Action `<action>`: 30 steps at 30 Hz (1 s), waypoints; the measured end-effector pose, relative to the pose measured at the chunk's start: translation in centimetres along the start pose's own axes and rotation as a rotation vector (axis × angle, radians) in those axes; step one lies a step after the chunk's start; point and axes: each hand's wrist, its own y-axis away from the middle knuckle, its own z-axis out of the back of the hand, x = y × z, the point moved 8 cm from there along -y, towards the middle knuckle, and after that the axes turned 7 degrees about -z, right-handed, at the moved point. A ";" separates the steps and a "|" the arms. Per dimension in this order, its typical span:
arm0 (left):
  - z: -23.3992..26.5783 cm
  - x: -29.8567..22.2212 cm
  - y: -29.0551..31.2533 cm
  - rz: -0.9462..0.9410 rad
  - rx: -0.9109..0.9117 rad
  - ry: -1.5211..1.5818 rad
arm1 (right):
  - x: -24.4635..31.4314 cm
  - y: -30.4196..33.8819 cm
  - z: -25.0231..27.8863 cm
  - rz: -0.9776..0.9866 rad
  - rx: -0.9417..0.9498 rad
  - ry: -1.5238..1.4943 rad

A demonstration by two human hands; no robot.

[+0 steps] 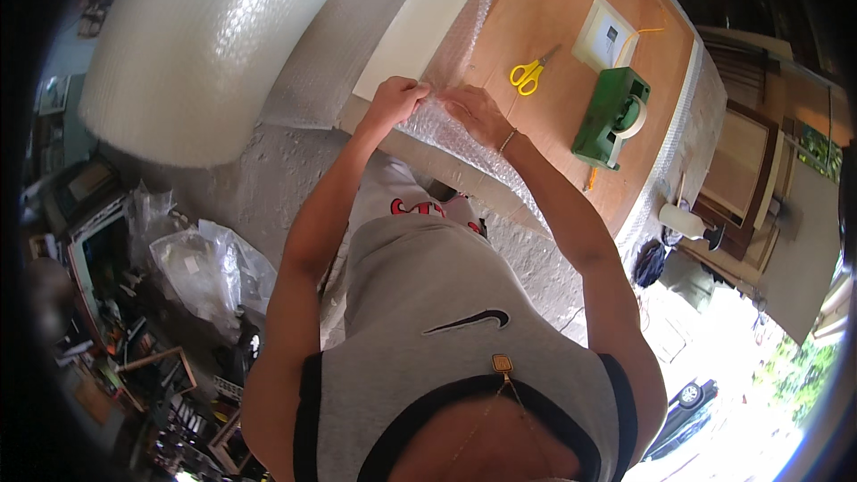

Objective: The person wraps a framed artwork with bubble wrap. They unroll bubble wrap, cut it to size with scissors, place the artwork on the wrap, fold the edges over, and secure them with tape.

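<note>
Two bare hands meet over clear bubble wrap (455,140) at the near edge of a wooden tabletop (546,138), the left hand (397,103) clenched, apparently pinching the film; the right hand (480,116) rests on it with fingers bent, though whether that grip is grasping anything cannot be told. Work looks partway along: film runs along the tabletop's edge, but no tape can be made out near the hands. Beyond, yellow scissors (527,80) and a green tape dispenser (600,120) lie out of hand, near an uncovered pale-framed print (595,58) whose dark lettering is too small to read. Red characters mark the pale legwear (384,183); a dark curved emblem crosses the gray tank top (455,366).
</note>
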 end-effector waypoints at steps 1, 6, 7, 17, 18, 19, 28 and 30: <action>0.2 -0.1 -1.1 0.041 0.012 -0.026 | -0.7 -0.5 0.4 -0.094 -0.003 -0.144; 0.1 1.1 -2.9 0.154 0.063 -0.179 | 2.1 -1.9 0.5 0.124 -0.236 0.019; 0.6 0.5 -2.9 0.029 -0.021 -0.167 | 2.1 -2.1 0.5 0.113 -0.280 0.033; 1.4 -2.0 1.5 -0.786 -0.344 -0.413 | 0.1 -1.8 0.3 -0.107 -0.445 -0.117; 1.5 -2.1 1.4 -0.800 -0.385 -0.404 | -0.5 -1.8 0.3 -0.179 -0.447 -0.192; 1.5 -2.0 1.1 -0.776 -0.384 -0.346 | -1.2 -1.7 0.0 -0.268 -0.435 -0.277; 2.7 2.1 -2.9 0.113 -0.170 0.054 | 2.0 10.1 8.6 -0.150 -0.988 0.012; 2.4 2.2 -3.2 0.185 -0.102 0.095 | -0.7 17.9 13.4 -0.428 -1.342 0.193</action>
